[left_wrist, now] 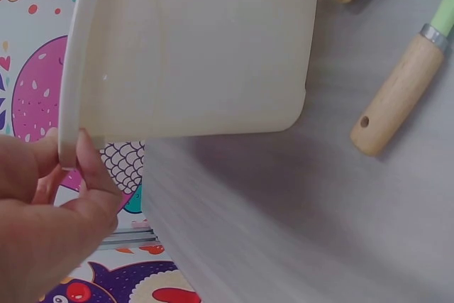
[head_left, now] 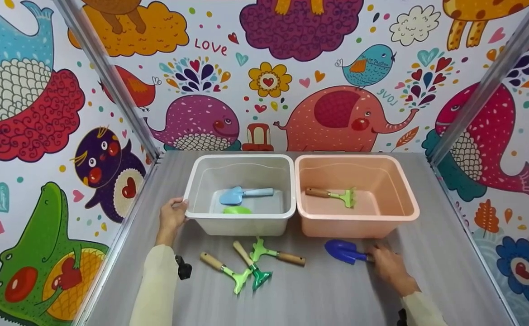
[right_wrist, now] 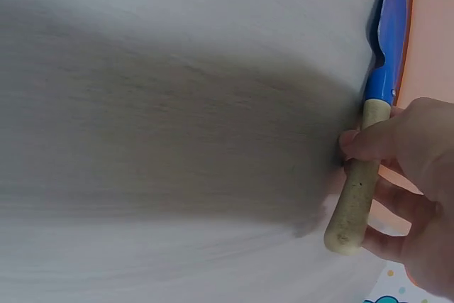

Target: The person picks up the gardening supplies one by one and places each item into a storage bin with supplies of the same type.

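Observation:
My left hand (head_left: 172,218) pinches the left rim of the white bin (head_left: 241,225) between thumb and fingers, seen close in the left wrist view. Inside that bin lie a light blue trowel (head_left: 233,196) and a bright green piece (head_left: 237,210), partly hidden by the front wall. In front of the peach bin (head_left: 350,226), my right hand (head_left: 392,267) grips the wooden handle (right_wrist: 352,204) of a dark blue trowel (head_left: 342,251). The trowel's blade points left in the head view. A small green rake with a wooden handle (head_left: 318,192) lies in the peach bin.
Before the white bin lie a light green rake (head_left: 259,250), a light green tool with a forked-looking head (head_left: 240,278) and a dark green tool (head_left: 260,276), all wooden-handled. The two bins stand side by side. Printed panels (head_left: 264,113) with metal posts enclose the grey table (head_left: 309,299).

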The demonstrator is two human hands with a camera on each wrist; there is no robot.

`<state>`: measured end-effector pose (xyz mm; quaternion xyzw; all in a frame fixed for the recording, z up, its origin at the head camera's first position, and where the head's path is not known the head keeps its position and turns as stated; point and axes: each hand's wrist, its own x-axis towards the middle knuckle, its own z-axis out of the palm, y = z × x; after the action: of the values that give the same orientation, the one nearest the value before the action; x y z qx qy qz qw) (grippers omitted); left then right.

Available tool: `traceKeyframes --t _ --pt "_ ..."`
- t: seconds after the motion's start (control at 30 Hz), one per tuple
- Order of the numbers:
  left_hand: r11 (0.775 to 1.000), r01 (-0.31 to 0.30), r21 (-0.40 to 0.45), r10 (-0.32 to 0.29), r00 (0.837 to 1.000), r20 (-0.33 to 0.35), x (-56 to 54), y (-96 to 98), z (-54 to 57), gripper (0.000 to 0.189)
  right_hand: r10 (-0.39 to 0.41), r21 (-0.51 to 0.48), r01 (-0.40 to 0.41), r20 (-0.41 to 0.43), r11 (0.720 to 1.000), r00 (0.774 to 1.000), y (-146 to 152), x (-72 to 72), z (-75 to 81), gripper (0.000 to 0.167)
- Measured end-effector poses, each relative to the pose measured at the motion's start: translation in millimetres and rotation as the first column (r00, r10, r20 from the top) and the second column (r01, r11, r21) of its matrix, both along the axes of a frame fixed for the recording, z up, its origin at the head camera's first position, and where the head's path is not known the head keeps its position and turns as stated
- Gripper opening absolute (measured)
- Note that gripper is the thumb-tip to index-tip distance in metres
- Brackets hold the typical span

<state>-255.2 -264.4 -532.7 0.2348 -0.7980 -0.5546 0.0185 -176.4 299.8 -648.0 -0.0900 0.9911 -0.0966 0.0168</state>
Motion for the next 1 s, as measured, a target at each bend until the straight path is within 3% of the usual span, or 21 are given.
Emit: traceKeyframes --t 0.17,0.37,0.57,0.67,0.8,1.0 --pt "1.000 -0.006 -0.004 0.006 1.000 -0.008 1.0 0.9 -0.5 0.033 0.002 -0.021 -0.002 -0.006 1.000 1.000 -1 3.7 2.3 0.019" --pt "1.000 -0.006 -0.010 0.006 1.000 -0.026 2.0 1.8 -0.3 0.032 -0.021 -0.064 0.029 0.128 0.998 0.992 -9 3.6 7.1 0.018" --pt "1.000 -0.001 -0.030 -0.001 0.999 -0.043 2.0 0.4 -0.1 0.032 0.043 -0.207 -0.012 0.146 0.978 0.988 -16 5.3 10.2 0.024" --pt "0.999 0.006 -0.033 -0.007 0.999 -0.036 1.8 -0.3 0.6 0.033 0.118 -0.309 -0.048 0.212 0.950 0.970 -17 3.8 13.7 0.028" --pt "0.999 0.006 -0.037 -0.007 1.000 -0.030 1.4 -1.1 0.6 0.033 0.228 -0.452 -0.058 0.331 0.890 0.916 -19 0.9 21.5 0.030" --pt "0.999 0.003 -0.033 -0.004 0.999 -0.044 1.0 -1.4 -1.6 0.032 0.381 -0.622 -0.093 0.348 0.778 0.857 -24 -0.3 32.2 0.030"
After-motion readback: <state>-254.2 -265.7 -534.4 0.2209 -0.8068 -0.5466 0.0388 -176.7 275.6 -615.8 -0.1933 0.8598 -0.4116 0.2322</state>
